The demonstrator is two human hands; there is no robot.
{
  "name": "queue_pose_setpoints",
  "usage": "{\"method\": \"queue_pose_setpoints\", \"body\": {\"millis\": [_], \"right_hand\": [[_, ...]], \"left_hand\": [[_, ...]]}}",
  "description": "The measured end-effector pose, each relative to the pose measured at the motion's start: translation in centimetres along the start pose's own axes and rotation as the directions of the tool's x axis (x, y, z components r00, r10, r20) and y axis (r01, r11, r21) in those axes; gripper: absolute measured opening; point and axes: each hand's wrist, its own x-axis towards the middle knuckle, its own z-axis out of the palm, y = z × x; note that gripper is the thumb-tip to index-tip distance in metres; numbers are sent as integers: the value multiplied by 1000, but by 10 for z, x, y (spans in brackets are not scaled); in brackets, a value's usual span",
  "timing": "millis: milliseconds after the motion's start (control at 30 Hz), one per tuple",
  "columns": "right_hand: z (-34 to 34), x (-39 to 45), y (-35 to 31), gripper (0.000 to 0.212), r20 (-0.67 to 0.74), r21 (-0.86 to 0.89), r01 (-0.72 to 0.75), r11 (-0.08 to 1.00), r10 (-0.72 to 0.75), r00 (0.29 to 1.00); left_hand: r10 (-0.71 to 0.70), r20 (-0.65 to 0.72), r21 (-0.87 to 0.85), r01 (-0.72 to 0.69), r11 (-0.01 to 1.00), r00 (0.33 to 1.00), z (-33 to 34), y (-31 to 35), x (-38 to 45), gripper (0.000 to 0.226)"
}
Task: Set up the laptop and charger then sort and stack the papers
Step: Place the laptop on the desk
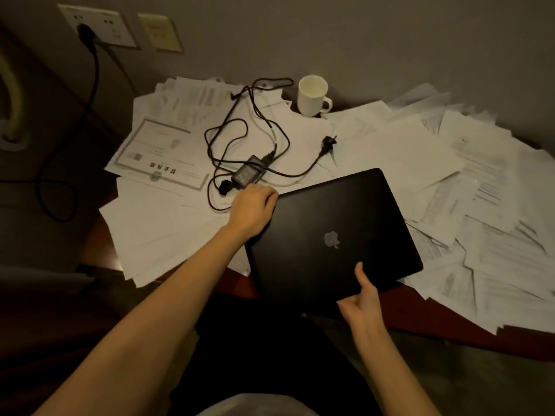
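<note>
A closed black laptop (330,232) lies tilted over the table's front edge, on top of scattered papers (405,157). My left hand (253,210) grips its far left corner. My right hand (362,301) holds its near edge, thumb on the lid. Behind the left hand lies the black charger brick (249,172) with its tangled cable (240,130) on the papers; its plug (329,142) rests loose to the right. A bordered certificate sheet (159,154) lies at the left.
A white mug (312,96) stands at the back by the wall. A wall socket plate (99,25) at upper left has a black plug and cord in it. Dark red table wood (237,283) shows at the front edge.
</note>
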Motion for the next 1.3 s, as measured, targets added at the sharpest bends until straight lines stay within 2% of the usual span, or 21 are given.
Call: {"method": "queue_pose_setpoints", "body": {"millis": [67,167,267,333,367,467,567,667,733,833,933,1000,1067,1100,1167,1233,1267,1300], "right_hand": [[-13,-1,-7,35,-26,30,-1,1000,2,1000],[-25,1,-7,36,-67,45,-56,997,59,996],[-31,5,0,37,-115,74,-131,989,139,984],[-36,7,8,40,-125,111,-164,980,177,976],[-39,8,13,42,-136,108,-168,980,182,974],[-47,12,27,53,-126,99,-179,979,190,974],[-48,19,37,58,-109,125,-187,974,201,973],[-47,26,46,57,-28,187,-193,963,201,979],[-45,30,52,55,-1,216,-192,957,196,981],[-43,35,58,52,-9,222,-181,958,188,982],[-39,39,61,54,-38,221,-100,970,111,993],[-38,41,62,64,-142,141,-52,989,72,987],[-40,41,63,73,-271,-67,-45,997,25,962],[-40,40,63,69,-323,-195,-74,978,7,946],[-39,33,58,67,-342,-383,-175,907,37,939],[-38,25,48,77,-339,-543,-295,786,116,934],[-39,23,44,78,-338,-652,-342,677,144,930],[-39,19,41,75,-333,-780,-348,521,125,935]], "left_hand": [[-39,-40,-15,39,999,998,17,4,-15,30],[-293,-6,-221,285,933,956,36,11,-42,56],[-506,127,-494,497,714,853,51,19,-66,77],[-597,229,-569,604,558,768,57,19,-72,72],[-611,272,-542,643,541,743,59,18,-73,62],[-599,260,-490,638,595,758,67,9,-75,37],[-624,251,-528,645,552,740,74,1,-75,33],[-634,260,-554,650,519,728,81,-7,-74,35],[-650,286,-551,676,489,704,81,-11,-71,45],[-648,294,-547,680,488,702,82,-18,-64,55],[-654,283,-539,680,497,702,85,-19,-60,54],[-672,285,-532,696,483,684,84,-15,-61,53],[-685,289,-522,710,473,669,83,-12,-61,49],[-689,281,-519,710,476,668,81,-10,-62,45],[-684,250,-523,690,501,686,78,-4,-63,41],[-678,219,-535,668,518,701,76,3,-68,45],[-680,191,-549,651,524,708,75,6,-72,45],[-679,166,-563,634,530,715,74,8,-76,43]]}}
